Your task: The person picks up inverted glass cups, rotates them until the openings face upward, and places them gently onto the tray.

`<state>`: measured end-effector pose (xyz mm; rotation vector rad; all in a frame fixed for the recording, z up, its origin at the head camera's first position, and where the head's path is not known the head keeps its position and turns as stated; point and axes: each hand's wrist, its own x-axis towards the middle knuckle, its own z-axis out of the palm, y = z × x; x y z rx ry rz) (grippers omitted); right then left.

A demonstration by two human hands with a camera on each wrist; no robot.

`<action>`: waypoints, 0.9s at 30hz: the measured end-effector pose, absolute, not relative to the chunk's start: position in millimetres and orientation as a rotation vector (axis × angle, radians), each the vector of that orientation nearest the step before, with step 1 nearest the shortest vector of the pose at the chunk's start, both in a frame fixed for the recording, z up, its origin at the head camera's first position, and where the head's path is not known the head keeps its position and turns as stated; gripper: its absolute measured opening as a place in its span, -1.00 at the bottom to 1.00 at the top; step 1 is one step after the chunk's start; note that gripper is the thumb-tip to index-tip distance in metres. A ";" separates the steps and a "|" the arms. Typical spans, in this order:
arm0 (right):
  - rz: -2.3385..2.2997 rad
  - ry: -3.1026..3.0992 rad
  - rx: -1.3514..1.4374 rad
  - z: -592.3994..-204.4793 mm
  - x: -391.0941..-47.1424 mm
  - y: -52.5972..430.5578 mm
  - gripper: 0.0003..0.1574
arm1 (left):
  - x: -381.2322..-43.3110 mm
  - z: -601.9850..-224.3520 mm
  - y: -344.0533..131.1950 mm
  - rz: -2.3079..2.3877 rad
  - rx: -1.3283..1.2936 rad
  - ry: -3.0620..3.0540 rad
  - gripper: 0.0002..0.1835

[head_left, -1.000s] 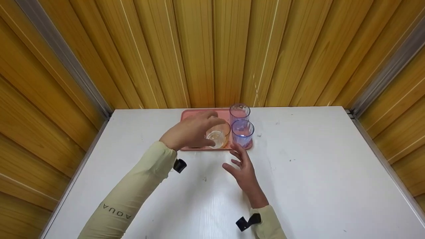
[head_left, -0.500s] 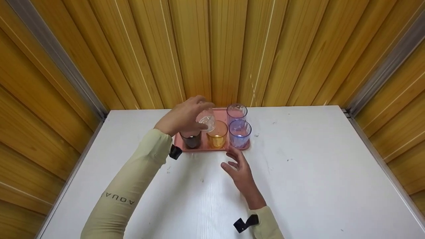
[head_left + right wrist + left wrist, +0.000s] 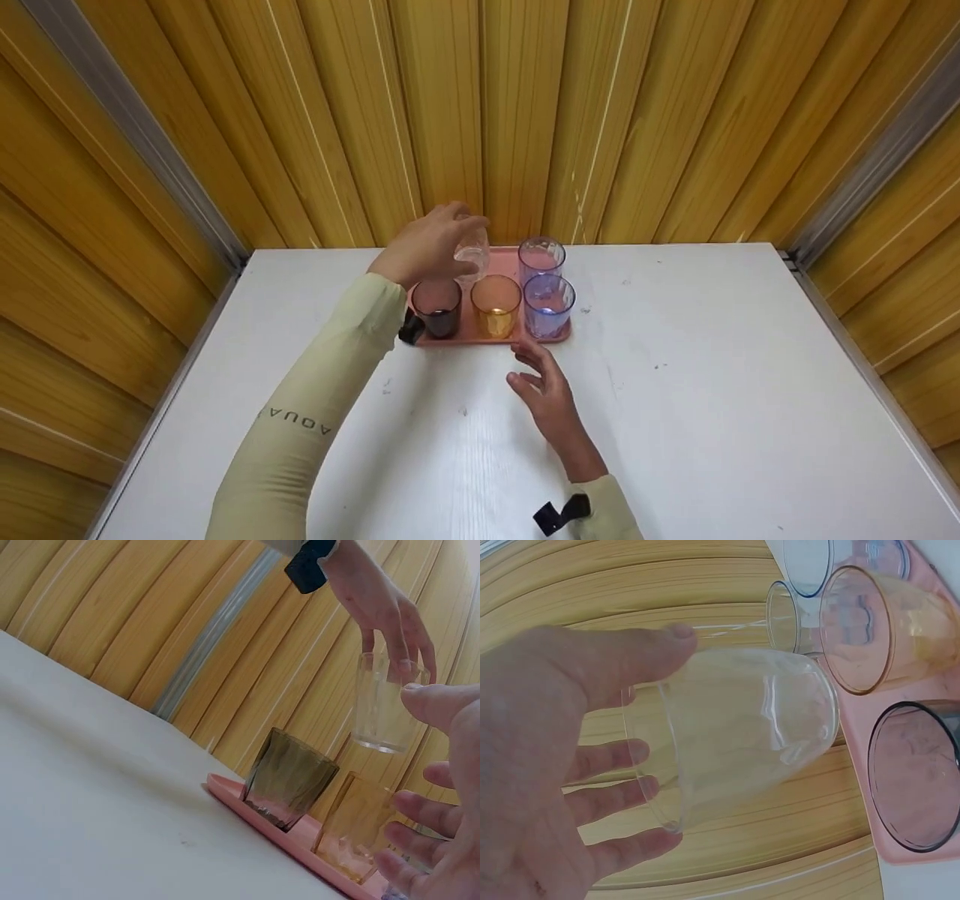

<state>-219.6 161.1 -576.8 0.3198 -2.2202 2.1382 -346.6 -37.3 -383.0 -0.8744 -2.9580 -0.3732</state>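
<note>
My left hand (image 3: pixel 429 246) grips a clear glass (image 3: pixel 746 724) by its rim, thumb on one side and fingers on the other. Raised over the back of the pink tray (image 3: pixel 505 262), the glass hangs base down, apart from the tray in the right wrist view. Along the tray's front stand a dark grey glass (image 3: pixel 437 309), an amber glass (image 3: pixel 496 309) and a blue glass (image 3: pixel 549 306). Behind the blue one is a purple-tinted glass (image 3: pixel 541 256). My right hand (image 3: pixel 553 397), fingers loosely bent and holding nothing, is just in front of the blue glass.
The tray lies at the back edge of a white table (image 3: pixel 697 390). Yellow wood-look panels (image 3: pixel 517 120) rise directly behind it. Grey metal posts (image 3: pixel 870 142) stand at the back corners.
My left hand has lifted the clear glass from near the amber glass up, back and slightly left, uncovering the dark and amber glasses. The right hand has hardly moved.
</note>
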 end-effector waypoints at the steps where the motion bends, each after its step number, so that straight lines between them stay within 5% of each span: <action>1: 2.139 -2.225 0.311 -577.5 -218.7 162.6 -0.29 | -347.5 -383.1 -34.9 -0.367 -0.886 -2.948 -0.29; 27: 1.981 -2.313 0.314 -560.7 -213.4 170.9 -0.33 | -377.9 -403.3 -31.8 -0.406 -0.788 -3.017 -0.34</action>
